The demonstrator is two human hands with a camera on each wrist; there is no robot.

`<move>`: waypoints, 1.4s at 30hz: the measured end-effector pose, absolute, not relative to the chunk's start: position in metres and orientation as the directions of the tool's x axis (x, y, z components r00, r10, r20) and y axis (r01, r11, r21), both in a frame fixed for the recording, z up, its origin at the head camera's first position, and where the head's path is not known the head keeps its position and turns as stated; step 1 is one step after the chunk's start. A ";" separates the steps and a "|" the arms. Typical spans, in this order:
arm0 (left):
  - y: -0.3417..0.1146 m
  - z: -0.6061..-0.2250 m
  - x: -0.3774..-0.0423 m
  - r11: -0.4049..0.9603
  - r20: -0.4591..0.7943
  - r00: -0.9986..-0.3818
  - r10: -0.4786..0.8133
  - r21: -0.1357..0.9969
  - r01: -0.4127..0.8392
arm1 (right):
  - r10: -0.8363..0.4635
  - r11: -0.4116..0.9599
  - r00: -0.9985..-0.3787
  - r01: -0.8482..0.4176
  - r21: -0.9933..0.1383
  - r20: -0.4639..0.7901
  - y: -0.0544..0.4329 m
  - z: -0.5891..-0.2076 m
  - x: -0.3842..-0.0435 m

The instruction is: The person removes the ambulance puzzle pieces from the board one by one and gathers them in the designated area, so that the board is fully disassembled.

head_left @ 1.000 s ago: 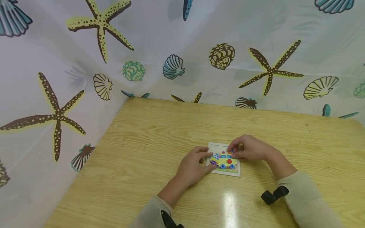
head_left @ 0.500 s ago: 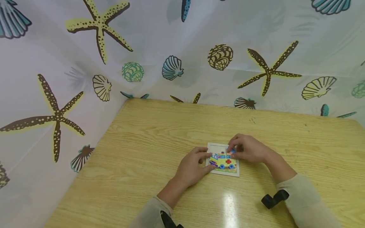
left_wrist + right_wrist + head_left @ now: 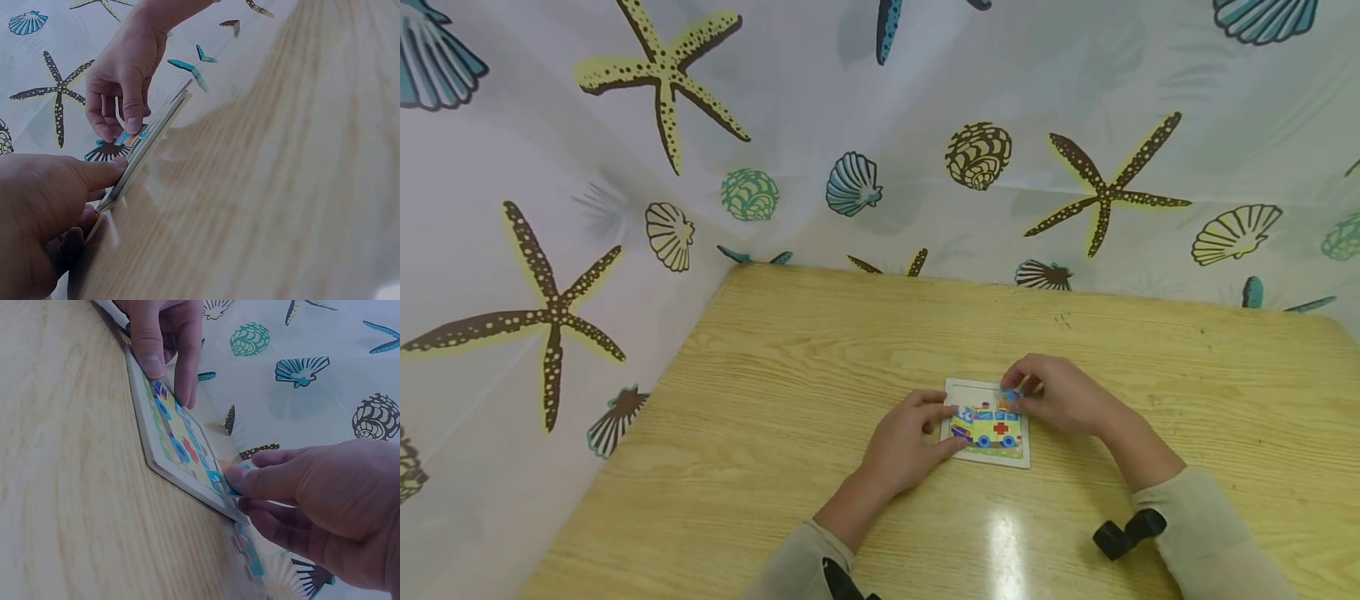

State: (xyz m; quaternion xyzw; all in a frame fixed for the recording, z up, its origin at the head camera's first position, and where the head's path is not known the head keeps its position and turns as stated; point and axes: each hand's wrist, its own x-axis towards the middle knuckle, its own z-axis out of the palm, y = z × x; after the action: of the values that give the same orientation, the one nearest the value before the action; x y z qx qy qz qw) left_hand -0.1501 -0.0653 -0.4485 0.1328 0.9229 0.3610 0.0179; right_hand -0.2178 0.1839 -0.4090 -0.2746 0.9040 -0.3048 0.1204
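Note:
A small white-rimmed jigsaw board [image 3: 1027,454] lies on the table with an ambulance picture, yellow with a red cross and blue wheels. Its upper part is plain and pale. My left hand [image 3: 904,443] holds the board's left side, thumb on the picture's lower left and fingers at the edge. Over the upper right corner, thumb and forefinger of my right hand [image 3: 1066,398] pinch a blue and orange puzzle piece [image 3: 1011,395]. In the right wrist view the puzzle piece [image 3: 235,492] sits at the board's edge, partly hidden by the thumb.
A wood-grain table [image 3: 820,358] reaches to a white cloth [image 3: 917,208] printed with shells and starfish at the back and left. In the right wrist view a loose jigsaw-shaped piece [image 3: 251,553] lies close to the board's corner. Black camera mounts [image 3: 1127,533] sit on the sleeves.
The puzzle piece in my right hand has shifted slightly and shows more of its blue part. My left hand stays on the board, which has hardly moved.

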 end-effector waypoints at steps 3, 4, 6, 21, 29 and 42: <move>-0.065 -0.448 -0.149 0.703 0.064 -0.964 0.256 0.672 0.232 | -0.562 0.650 -0.826 -0.405 -0.643 -0.049 0.186 -0.409 -0.219; -0.065 -0.448 -0.149 0.704 0.066 -0.964 0.256 0.671 0.233 | -0.566 0.645 -0.823 -0.407 -0.647 -0.046 0.187 -0.409 -0.219; -0.065 -0.447 -0.149 0.706 0.065 -0.964 0.256 0.669 0.233 | -0.575 0.633 -0.817 -0.414 -0.654 -0.039 0.190 -0.409 -0.219; -0.066 -0.447 -0.149 0.708 0.048 -0.967 0.250 0.672 0.217 | -0.508 0.588 -0.859 -0.295 -0.753 -0.061 0.208 -0.412 -0.210; -0.065 -0.447 -0.148 0.707 0.071 -0.963 0.259 0.665 0.239 | -0.450 0.525 -0.882 -0.137 -0.840 -0.137 0.227 -0.416 -0.203; -0.064 -0.448 -0.151 0.717 0.049 -0.967 0.248 0.662 0.218 | -0.386 0.532 -0.912 -0.094 -0.841 -0.142 0.258 -0.413 -0.201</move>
State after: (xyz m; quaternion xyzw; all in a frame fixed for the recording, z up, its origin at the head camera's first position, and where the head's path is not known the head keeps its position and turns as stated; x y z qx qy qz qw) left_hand -0.1505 -0.0641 -0.4483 0.1258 0.9263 0.3544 0.0215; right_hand -0.2013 0.2575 -0.4130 -0.1392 0.8610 -0.4631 0.1574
